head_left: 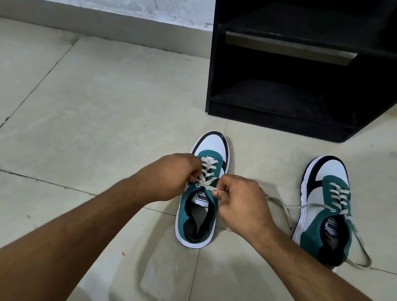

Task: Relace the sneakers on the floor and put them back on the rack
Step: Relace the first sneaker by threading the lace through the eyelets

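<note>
Head view: both hands, left hand (pixel 175 172) and right hand (pixel 239 199), pinch the soft, limp lace (pixel 206 183) over the light left sneaker (pixel 202 190), on the floor (pixel 92 119) before the rack (pixel 311 64); best gripped near the eyelets.

Two sneakers stand on the floor, toes pointing at the rack. Each is green and white with a black band at the toe and a white sole. The left sneaker (pixel 201 198) is just in front of the rack (pixel 311 64), and its pale lace (pixel 207 175) crisscrosses up to the top holes. The right sneaker (pixel 326 211) sits apart, with loose lace ends (pixel 285 208) lying on the floor on both sides. The rack is black with open shelves.
</note>
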